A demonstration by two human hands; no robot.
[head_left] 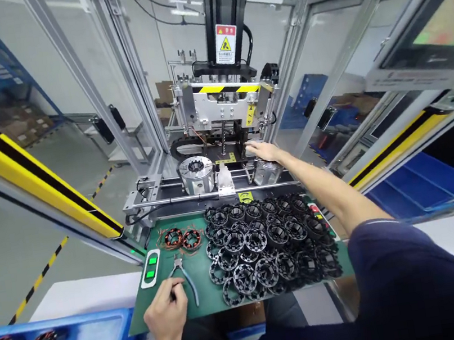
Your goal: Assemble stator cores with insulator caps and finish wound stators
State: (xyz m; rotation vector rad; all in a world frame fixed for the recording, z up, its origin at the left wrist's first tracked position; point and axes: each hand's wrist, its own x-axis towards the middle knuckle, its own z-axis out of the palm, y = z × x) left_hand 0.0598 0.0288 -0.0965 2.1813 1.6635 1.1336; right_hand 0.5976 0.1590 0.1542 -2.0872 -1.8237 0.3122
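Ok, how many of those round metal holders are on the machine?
2 in view. The left holder stands left of the white block; the right holder is right of it, partly covered by the right hand. Others could be hidden behind.

"What colour is the mat [205, 287], lower centre?"
"Green; the rings [273, 248] on it are black, the two coils [166, 239] at its left copper-orange."
"And the pliers [191, 283], left of centre?"
"Pale blue handles."
"Any pattern?"
"Diagonal yellow-and-black stripes on the crossbar [225, 88], upper centre."
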